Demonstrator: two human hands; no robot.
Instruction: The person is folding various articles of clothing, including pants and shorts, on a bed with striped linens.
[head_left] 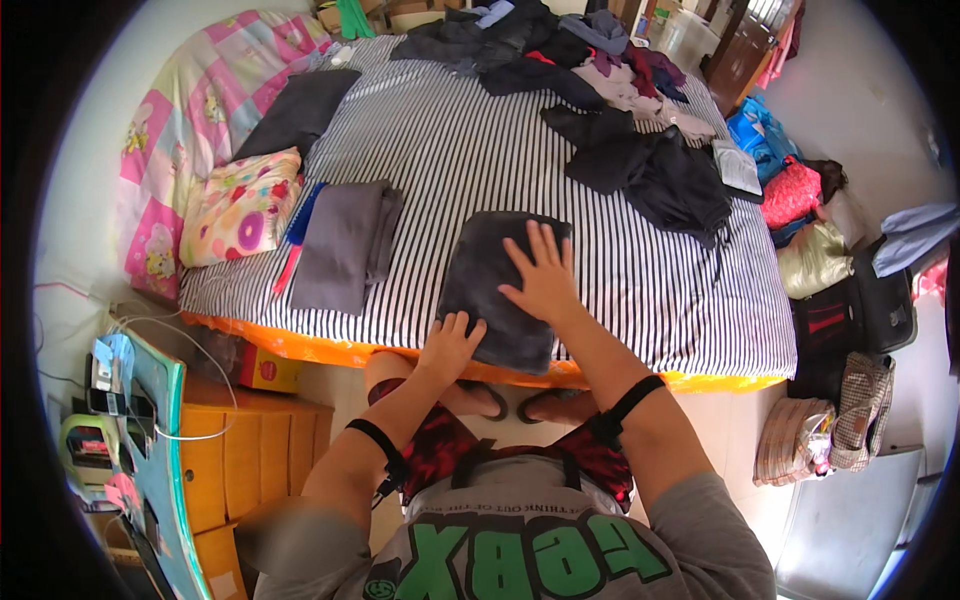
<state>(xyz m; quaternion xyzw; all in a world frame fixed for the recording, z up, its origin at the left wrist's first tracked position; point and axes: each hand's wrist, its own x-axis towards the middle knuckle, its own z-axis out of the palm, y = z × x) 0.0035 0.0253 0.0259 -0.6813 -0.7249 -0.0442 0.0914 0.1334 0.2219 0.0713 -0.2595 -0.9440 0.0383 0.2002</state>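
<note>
A dark grey folded garment (475, 265) lies near the front edge of the bed, directly before me. Pressed flat on its right half is my right hand (545, 278), fingers spread. My left hand (452, 346) is at the garment's near left corner, its fingers bent and closed on the edge. To the left rests a folded grey garment (340, 245), with a blue and red item (300, 225) partly under it. What kind of clothing the folded pieces are cannot be made out.
A striped sheet (420, 140) covers the bed. Black clothes (665, 180) lie loose at right, and a heap of clothing (560, 60) lies at the far end. A patterned folded cloth (240, 205) sits at left. A wooden drawer cabinet (225, 460) stands near left; bags (820, 260) line the right side.
</note>
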